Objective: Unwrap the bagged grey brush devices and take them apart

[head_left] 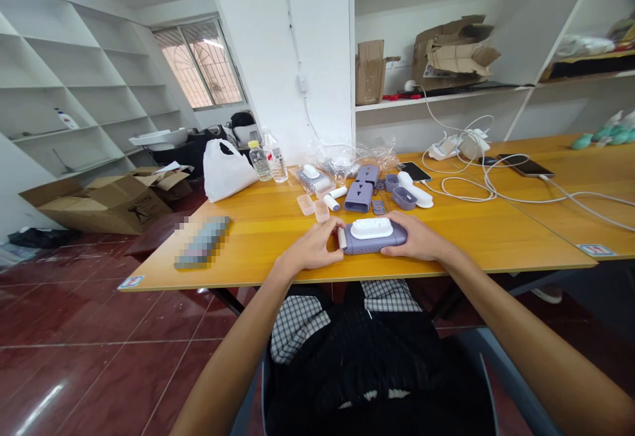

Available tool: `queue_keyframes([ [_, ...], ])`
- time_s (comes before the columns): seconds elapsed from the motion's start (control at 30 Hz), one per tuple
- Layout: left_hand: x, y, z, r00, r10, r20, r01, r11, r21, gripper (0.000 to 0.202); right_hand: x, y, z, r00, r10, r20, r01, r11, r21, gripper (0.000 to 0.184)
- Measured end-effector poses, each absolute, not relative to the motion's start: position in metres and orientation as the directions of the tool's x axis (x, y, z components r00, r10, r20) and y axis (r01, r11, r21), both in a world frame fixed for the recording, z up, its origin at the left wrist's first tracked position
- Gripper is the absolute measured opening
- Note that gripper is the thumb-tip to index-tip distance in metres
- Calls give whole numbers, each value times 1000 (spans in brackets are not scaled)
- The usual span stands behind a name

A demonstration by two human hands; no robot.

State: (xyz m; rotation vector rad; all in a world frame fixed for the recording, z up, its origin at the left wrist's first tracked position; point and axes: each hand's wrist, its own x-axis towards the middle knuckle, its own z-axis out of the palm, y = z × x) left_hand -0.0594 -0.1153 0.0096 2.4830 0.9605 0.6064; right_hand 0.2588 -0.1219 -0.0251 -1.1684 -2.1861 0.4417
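Note:
A purple oblong device (372,239) with a white ribbed pad on top lies near the front edge of the wooden table (258,224). My left hand (317,246) pinches a small white cylinder (342,237) against the device's left end, fingers closed. At the device's right end, my right hand (419,237) wraps its fingers round the body. Behind the device lie more purple and white parts (362,194).
A white plastic bag (225,171) and two water bottles (268,158) stand at the back left. A blurred flat object (202,243) lies left. Two phones, chargers and white cables (476,178) spread to the right. A cardboard box (109,204) sits on the red tiled floor.

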Motion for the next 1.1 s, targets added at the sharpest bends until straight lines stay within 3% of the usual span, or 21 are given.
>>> queue_keyframes([
  [0.43, -58, -116, 11, 692, 666, 279, 477, -712, 516, 26, 264, -121, -19, -421, 849, 319, 587, 523, -618, 67],
  [0.6, -61, -107, 4, 698, 647, 307, 360, -687, 631, 39, 264, -123, -19, -401, 852, 338, 578, 521, -629, 68],
  [0.77, -61, -107, 4, 715, 645, 272, 389, -689, 612, 63, 264, -121, -23, -406, 842, 356, 578, 538, -613, 72],
  [1.0, -64, -102, 3, 733, 625, 270, 343, -682, 646, 52, 264, -121, -24, -405, 847, 345, 597, 531, -602, 76],
  [1.1, -65, -101, 0, 732, 616, 291, 360, -712, 602, 52, 263, -121, -24, -417, 841, 344, 591, 539, -601, 75],
])
